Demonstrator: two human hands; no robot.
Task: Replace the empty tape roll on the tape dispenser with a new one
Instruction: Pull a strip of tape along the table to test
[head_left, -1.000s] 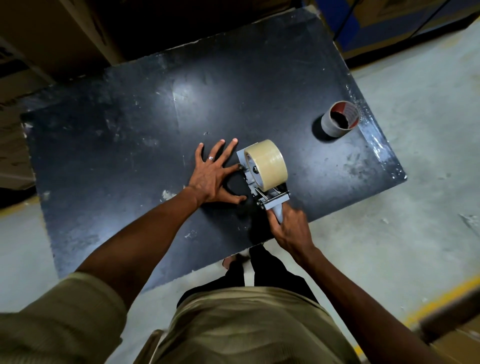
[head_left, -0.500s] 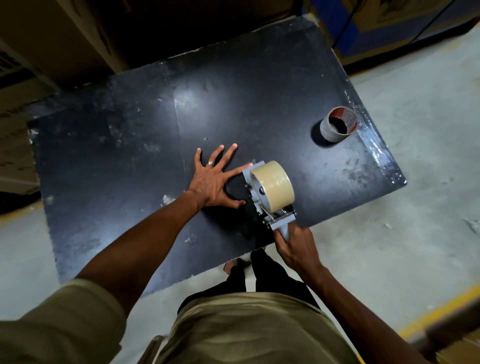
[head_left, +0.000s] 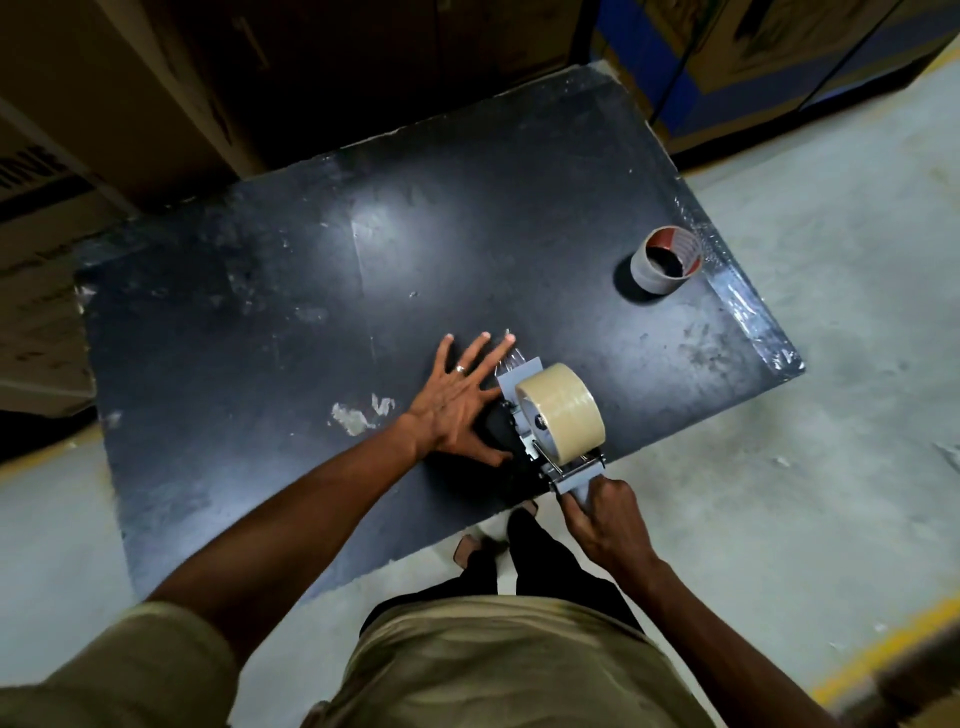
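A grey tape dispenser (head_left: 519, 382) lies near the front edge of the black table (head_left: 291, 291), with a full beige tape roll (head_left: 563, 410) mounted on its hub. My right hand (head_left: 605, 514) is closed around the dispenser's handle, just past the table's front edge. My left hand (head_left: 457, 400) rests flat on the table with fingers spread, its thumb side against the dispenser's left face. A strip of clear tape shows by my left fingertips at the dispenser's far end. The empty tape roll (head_left: 665, 262), a grey cardboard core with a red inside, stands at the table's far right.
Cardboard boxes (head_left: 104, 104) stand behind and to the left of the table. Blue boxes (head_left: 691, 67) are stacked at the back right. Grey concrete floor (head_left: 831, 415) with a yellow line lies to the right. My legs are below the table's front edge.
My right hand has drawn the dispenser toward me along the table, closer to the front edge. My left hand stays flat and spread beside it.
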